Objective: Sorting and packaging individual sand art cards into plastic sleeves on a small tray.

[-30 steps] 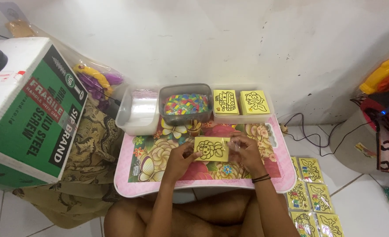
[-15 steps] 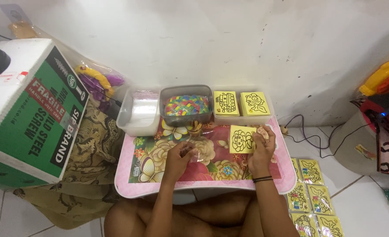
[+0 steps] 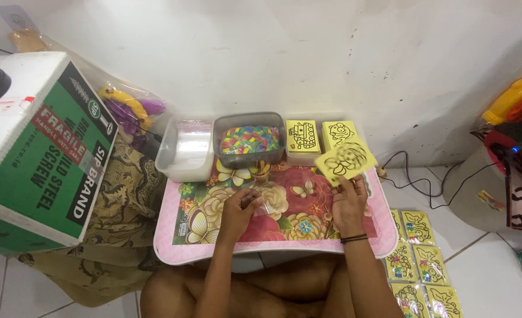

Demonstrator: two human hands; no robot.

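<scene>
one yellow card (image 3: pixel 344 160) — pinched above right hand (image 3: pixel 349 203) fingers.

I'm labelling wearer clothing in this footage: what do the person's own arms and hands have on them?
Both arms are bare, with no sleeves in view. The right hand has a dark band around its wrist. The left hand shows no glove, ring or band that I can make out.

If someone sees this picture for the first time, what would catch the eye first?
Probably the yellow card with a black drawing, held up by the right hand over the flowered pink table. Next come the tub of multicoloured pieces at the table's far edge and the big green-and-white cardboard box on the left.
</scene>
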